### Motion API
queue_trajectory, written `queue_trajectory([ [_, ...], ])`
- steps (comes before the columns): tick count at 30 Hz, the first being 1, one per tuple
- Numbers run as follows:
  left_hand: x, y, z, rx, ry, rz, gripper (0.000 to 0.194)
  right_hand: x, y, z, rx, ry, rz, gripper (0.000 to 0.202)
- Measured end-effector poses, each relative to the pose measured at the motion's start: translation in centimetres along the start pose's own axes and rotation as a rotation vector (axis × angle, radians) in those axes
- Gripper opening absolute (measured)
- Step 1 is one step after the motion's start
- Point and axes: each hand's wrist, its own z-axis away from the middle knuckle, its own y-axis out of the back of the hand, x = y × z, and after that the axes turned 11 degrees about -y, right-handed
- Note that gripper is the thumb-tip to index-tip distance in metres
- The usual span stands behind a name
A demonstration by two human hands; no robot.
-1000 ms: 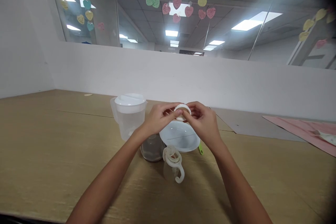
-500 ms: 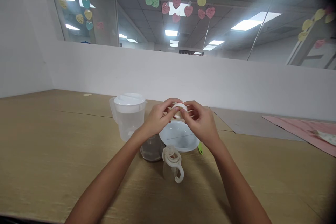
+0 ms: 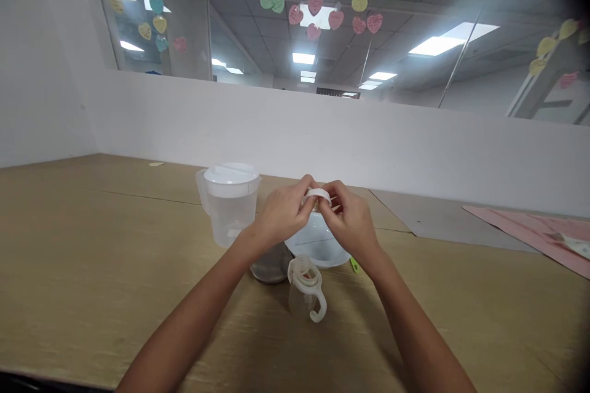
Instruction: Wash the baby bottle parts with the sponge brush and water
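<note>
Both hands pinch a small white ring-shaped piece [image 3: 318, 194] above a pale bowl [image 3: 318, 242]. My left hand [image 3: 286, 207] grips its left side, and my right hand [image 3: 346, 214] its right side, fingertips nearly meeting. In front of the bowl stands a small clear bottle [image 3: 299, 299] with a cream ring top and a white hooked handle [image 3: 319, 304]. A dark, see-through round container [image 3: 271, 265] sits partly under my left forearm. Left of it is a translucent pitcher [image 3: 232, 212] with a white lid.
Beside the bowl's right edge lies a green handle end [image 3: 354, 264]. A grey sheet [image 3: 428, 221] and a pink cloth [image 3: 516, 227] rest on the table [image 3: 115, 264] at the right. Behind is a white wall [image 3: 276, 123] below a window with heart-shaped notes.
The white piece has tilted and sits slightly lower between my fingers. My left fingers have drawn closer together around it. The whole view has shifted slightly.
</note>
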Motion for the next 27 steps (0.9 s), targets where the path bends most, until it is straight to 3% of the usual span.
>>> queue_trajectory([
  [6,-0.3,-0.4,0.0,0.078,-0.052,-0.034,0.017,0.2,-0.3,0.0,0.045,0.007,-0.043,0.013],
  [14,-0.9,-1.1,-0.3,0.326,-0.147,0.356,0.026,0.1,-0.3,0.1,0.068,-0.047,-0.469,0.028],
  [17,-0.8,-1.3,-0.4,0.394,-0.175,0.38,0.023,0.1,-0.1,0.1,0.064,-0.028,-0.397,0.027],
  [23,-0.3,-0.9,-0.3,0.4,-0.214,0.206,0.02,-0.4,-0.5,0.2,0.307,0.087,-0.233,0.016],
  [27,0.2,-0.5,-0.1,0.445,-0.223,0.177,0.022,-0.6,-1.0,0.6,0.383,0.144,-0.257,0.012],
])
